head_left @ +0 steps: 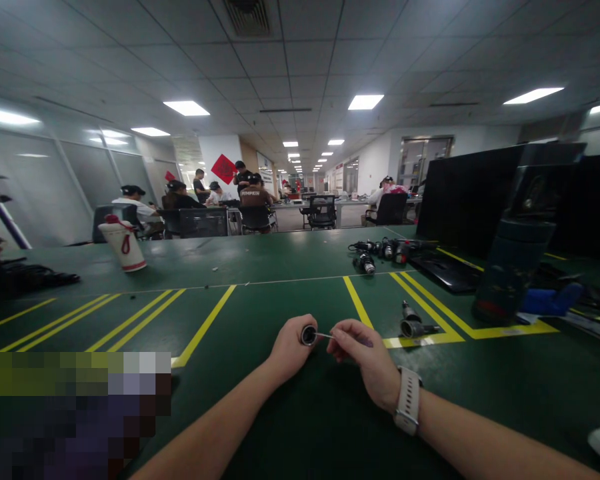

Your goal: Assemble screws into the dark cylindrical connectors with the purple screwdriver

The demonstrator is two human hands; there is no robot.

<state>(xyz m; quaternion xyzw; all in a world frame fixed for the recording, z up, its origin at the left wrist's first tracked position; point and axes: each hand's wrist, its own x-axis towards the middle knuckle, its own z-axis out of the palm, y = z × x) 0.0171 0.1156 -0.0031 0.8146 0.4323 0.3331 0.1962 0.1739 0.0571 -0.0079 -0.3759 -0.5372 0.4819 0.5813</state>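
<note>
My left hand [291, 343] is wrapped round a dark cylindrical metal part [309, 335], its open round end facing me. My right hand [356, 348], with a pale watch strap at the wrist, pinches a thin metal rod [324, 335]. The rod's far tip reaches the rim of the cylinder; whether it goes inside I cannot tell. To the right of my hands, dark metal parts [414, 325] lie on the green table beside yellow tape.
On the green table [280, 263] stand a white cup [123, 245] at left and a dark bottle [511, 267] at right. More metal parts with cables [375, 253] lie beyond my right hand. Monitors [467, 193] stand far right. Several people sit beyond the table.
</note>
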